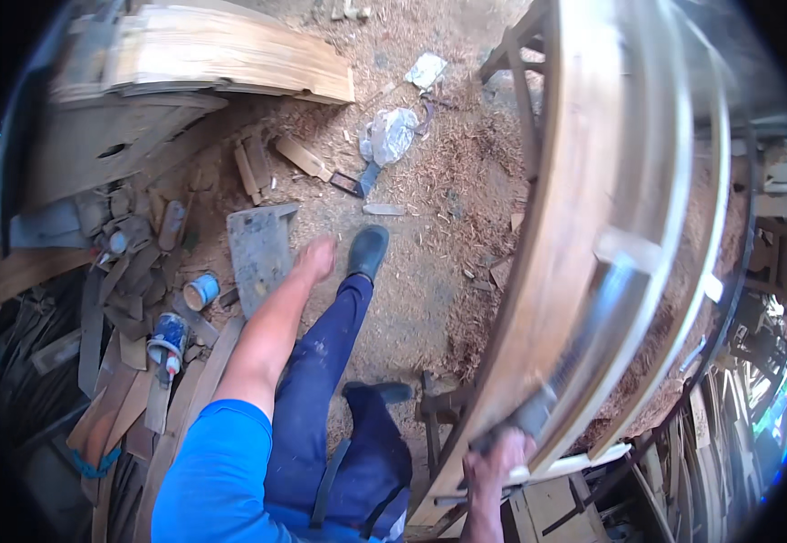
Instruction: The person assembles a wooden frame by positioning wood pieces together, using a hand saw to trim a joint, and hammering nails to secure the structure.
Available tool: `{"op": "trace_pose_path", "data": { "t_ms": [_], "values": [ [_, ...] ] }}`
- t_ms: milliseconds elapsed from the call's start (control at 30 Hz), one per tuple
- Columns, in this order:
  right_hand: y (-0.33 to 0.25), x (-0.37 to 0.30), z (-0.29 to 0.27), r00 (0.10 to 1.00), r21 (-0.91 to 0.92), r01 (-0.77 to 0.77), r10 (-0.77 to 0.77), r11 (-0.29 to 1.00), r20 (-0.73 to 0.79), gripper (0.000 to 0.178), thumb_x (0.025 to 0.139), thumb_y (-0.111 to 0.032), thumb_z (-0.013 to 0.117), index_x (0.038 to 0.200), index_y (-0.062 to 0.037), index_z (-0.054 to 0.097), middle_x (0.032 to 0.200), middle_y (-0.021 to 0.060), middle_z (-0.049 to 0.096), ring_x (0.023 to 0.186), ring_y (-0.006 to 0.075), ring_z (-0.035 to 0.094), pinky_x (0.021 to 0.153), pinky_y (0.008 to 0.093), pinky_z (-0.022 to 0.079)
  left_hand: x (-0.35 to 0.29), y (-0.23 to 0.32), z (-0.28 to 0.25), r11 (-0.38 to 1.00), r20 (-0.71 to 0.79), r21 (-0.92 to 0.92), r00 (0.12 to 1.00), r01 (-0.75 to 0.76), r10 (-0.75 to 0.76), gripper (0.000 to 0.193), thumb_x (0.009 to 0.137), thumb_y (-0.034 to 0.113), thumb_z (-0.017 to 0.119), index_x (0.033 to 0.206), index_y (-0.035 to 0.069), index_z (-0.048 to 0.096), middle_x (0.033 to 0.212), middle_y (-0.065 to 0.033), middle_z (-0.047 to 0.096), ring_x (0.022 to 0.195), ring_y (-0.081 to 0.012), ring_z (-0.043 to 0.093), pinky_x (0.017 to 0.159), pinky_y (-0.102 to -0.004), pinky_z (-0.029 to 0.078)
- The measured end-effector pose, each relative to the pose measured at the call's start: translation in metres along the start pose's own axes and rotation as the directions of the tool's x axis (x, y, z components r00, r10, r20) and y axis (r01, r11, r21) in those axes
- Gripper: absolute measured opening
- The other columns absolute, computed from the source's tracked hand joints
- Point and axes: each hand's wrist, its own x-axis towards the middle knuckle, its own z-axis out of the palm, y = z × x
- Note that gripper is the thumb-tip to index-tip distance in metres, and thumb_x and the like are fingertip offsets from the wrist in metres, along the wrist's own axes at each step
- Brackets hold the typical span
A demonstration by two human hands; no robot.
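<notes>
My right hand (499, 452) is closed on the dark handle of a handsaw-like tool (574, 357). Its long grey-blue blade is smeared by motion, and I cannot make out its exact kind. The tool lies over a long curved wooden frame (538, 299) with several parallel rails, near the frame's close end. My left hand (318, 258) hangs over the floor with its fingers curled in and nothing seen in them. It is beside a worn grey board (259, 253) and my dark shoe (370, 252).
Shavings cover the floor (411, 308). Stacked planks (230, 50) stand at the far left. At the left lie offcuts (135, 271), a small blue tin (201, 291) and a blue-and-white paint pot (168, 335). A clear plastic bag (389, 136) lies ahead. More timber (719, 443) leans at the right.
</notes>
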Motion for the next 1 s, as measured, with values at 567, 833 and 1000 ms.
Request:
{"op": "trace_pose_path", "data": {
  "t_ms": [567, 833, 1000],
  "values": [
    [-0.068, 0.068, 0.021, 0.950, -0.374, 0.048, 0.073, 0.926, 0.303, 0.035, 0.078, -0.026, 0.072, 0.095, 0.0026, 0.062, 0.093, 0.0257, 0.062, 0.089, 0.0399, 0.063, 0.071, 0.0493, 0.052, 0.257, -0.058, 0.042, 0.684, 0.004, 0.658, 0.910, -0.315, 0.415, 0.022, 0.091, 0.022, 0.054, 0.109, 0.012, 0.060, 0.111, -0.0074, 0.058, 0.114, -0.0238, 0.050, 0.098, -0.0484, 0.038],
    [-0.053, 0.023, 0.011, 0.891, -0.202, -0.185, 0.251, 0.962, 0.379, 0.035, 0.051, -0.024, 0.065, 0.081, -0.0069, 0.057, 0.078, 0.0087, 0.053, 0.075, 0.0280, 0.054, 0.079, 0.0409, 0.039, 0.145, -0.025, 0.025, 0.826, 0.295, 0.283, 0.864, -0.488, 0.409, 0.038, 0.074, 0.015, 0.070, 0.105, 0.003, 0.052, 0.101, -0.0196, 0.057, 0.093, -0.0384, 0.063, 0.081, -0.0466, 0.051],
    [-0.058, -0.033, -0.059, 0.947, -0.023, -0.321, 0.321, 0.947, 0.003, 0.035, 0.054, -0.017, 0.066, 0.083, -0.0021, 0.055, 0.082, 0.0148, 0.054, 0.081, 0.0335, 0.055, 0.080, 0.0450, 0.039, -0.017, -0.003, 0.026, 0.926, 0.227, -0.030, 0.899, -0.377, 0.374, 0.035, 0.081, 0.010, 0.063, 0.107, -0.005, 0.046, 0.104, -0.0300, 0.055, 0.100, -0.0513, 0.053, 0.087, -0.0546, 0.044]
  ]
}}
